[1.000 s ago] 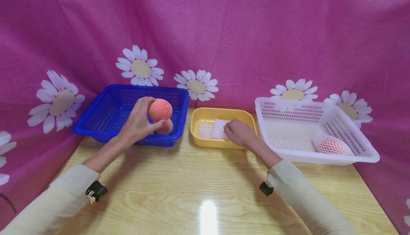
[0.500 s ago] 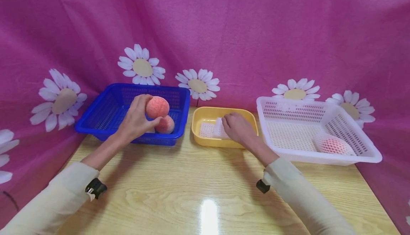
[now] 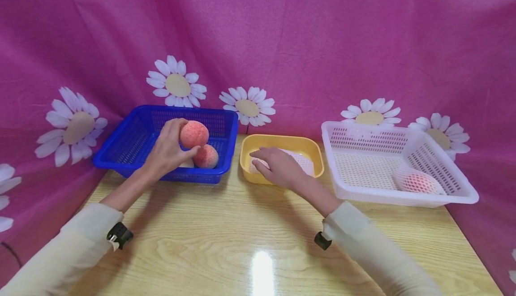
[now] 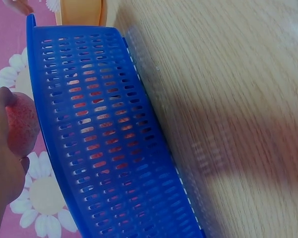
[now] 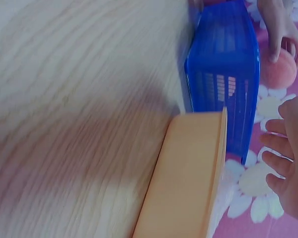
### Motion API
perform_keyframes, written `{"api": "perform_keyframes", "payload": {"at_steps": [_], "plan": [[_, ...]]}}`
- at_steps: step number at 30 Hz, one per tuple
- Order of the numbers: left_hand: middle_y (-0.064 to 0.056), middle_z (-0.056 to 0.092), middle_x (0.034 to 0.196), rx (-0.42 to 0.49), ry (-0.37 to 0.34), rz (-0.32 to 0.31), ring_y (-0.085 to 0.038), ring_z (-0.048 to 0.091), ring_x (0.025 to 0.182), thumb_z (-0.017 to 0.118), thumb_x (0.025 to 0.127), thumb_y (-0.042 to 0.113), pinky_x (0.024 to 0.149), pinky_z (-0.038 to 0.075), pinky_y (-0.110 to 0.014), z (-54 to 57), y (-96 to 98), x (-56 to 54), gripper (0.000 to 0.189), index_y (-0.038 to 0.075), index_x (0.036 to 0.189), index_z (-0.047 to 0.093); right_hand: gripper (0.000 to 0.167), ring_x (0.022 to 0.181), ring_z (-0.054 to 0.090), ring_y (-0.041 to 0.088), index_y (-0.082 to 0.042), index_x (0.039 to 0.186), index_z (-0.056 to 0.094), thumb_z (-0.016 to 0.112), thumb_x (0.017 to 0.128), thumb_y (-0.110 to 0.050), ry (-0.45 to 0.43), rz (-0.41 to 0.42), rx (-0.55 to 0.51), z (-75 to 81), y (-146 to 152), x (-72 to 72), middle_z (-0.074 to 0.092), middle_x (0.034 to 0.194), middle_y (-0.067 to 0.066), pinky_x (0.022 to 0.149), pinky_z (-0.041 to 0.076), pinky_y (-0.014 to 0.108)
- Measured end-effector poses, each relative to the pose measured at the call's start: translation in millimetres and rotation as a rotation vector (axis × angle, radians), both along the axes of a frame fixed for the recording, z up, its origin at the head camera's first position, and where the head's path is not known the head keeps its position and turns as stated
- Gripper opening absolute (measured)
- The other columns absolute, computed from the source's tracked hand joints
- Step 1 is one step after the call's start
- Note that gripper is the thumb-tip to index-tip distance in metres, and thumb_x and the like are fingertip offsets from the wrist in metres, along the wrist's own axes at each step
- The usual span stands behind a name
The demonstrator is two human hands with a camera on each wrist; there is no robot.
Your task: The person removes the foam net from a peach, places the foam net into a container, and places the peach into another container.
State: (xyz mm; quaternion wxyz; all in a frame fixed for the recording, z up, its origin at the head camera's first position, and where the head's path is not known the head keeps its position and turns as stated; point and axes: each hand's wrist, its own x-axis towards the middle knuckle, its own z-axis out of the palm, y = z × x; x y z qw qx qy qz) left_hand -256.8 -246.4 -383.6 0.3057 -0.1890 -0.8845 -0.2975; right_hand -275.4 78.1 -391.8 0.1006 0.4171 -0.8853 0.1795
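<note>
My left hand (image 3: 164, 150) grips a pinkish-red peach (image 3: 194, 135) between thumb and fingers, raised over the right part of the blue basket (image 3: 133, 170). Below it, a second peach (image 3: 206, 157) lies inside the basket, with a pale piece of something beside it. My right hand (image 3: 280, 167) is over the yellow tray (image 3: 247, 173), its fingers spread leftward and nothing gripped. White foam fruit nets (image 3: 302, 160) lie in that tray, partly hidden by the hand. In the right wrist view, the right hand's fingers (image 5: 278, 144) stand apart, pointing toward the held peach (image 5: 280, 72).
On the right stands a white basket (image 3: 407, 201) holding a peach in a foam net (image 3: 419, 184). All three containers stand along the back of the wooden table (image 3: 209, 233), before a pink daisy-printed cloth (image 3: 298, 54).
My right hand has shifted left across the yellow tray, its fingers straightening away from the foam net. My left hand has drawn slightly left with the peach, showing more of the lower one.
</note>
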Motion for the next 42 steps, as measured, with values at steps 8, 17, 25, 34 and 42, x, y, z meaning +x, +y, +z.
{"api": "perform_keyframes", "payload": {"at_steps": [8, 17, 25, 34, 42], "plan": [[-0.028, 0.051, 0.123, -0.001, -0.026, 0.005, -0.042, 0.047, 0.116, 0.086, 0.072, 0.012, 0.096, 0.042, -0.056, -0.8, -2.3, -1.9, 0.067, -0.008, 0.125, 0.050, 0.033, 0.129, 0.053, 0.032, -0.007, 0.129, 0.068, 0.059, 0.101, -0.023, 0.050, 0.109, -0.009, 1.1, -20, 7.0, 0.064, 0.132, 0.010, 0.112, 0.034, 0.045], [-0.028, 0.050, 0.125, -0.011, -0.086, 0.019, -0.043, 0.046, 0.118, 0.086, 0.073, 0.013, 0.097, 0.042, -0.056, -1.5, -2.5, -3.5, 0.069, -0.008, 0.126, 0.049, 0.035, 0.133, 0.049, 0.029, -0.009, 0.132, 0.066, 0.057, 0.103, -0.027, 0.085, 0.144, -0.002, -2.6, -37, 8.1, 0.061, 0.136, 0.008, 0.112, 0.035, 0.043], [-0.030, 0.051, 0.124, -0.015, -0.119, 0.035, -0.045, 0.047, 0.116, 0.086, 0.073, 0.012, 0.096, 0.042, -0.058, -1.7, -3.8, -7.5, 0.068, -0.009, 0.126, 0.049, 0.035, 0.133, 0.049, 0.032, -0.006, 0.130, 0.067, 0.057, 0.103, -0.027, 0.097, 0.197, 0.000, -3.9, -52, 6.3, 0.061, 0.135, 0.010, 0.115, 0.030, 0.038], [-0.031, 0.051, 0.123, -0.012, -0.156, 0.047, -0.045, 0.047, 0.117, 0.086, 0.072, 0.011, 0.097, 0.041, -0.059, -2.0, -7.9, -11.9, 0.068, -0.009, 0.126, 0.049, 0.033, 0.134, 0.048, 0.030, -0.003, 0.127, 0.069, 0.056, 0.104, -0.023, 0.078, 0.252, -0.014, -11.0, -69, -2.0, 0.064, 0.131, 0.011, 0.114, 0.032, 0.043], [-0.030, 0.051, 0.121, -0.029, -0.199, 0.060, -0.046, 0.047, 0.116, 0.086, 0.074, 0.012, 0.096, 0.040, -0.061, -1.2, -14.8, -15.4, 0.067, -0.009, 0.125, 0.048, 0.033, 0.134, 0.048, 0.030, -0.004, 0.127, 0.068, 0.054, 0.105, -0.023, 0.051, 0.281, -0.020, -16.8, -78, -4.0, 0.065, 0.130, 0.011, 0.113, 0.035, 0.043]]}}
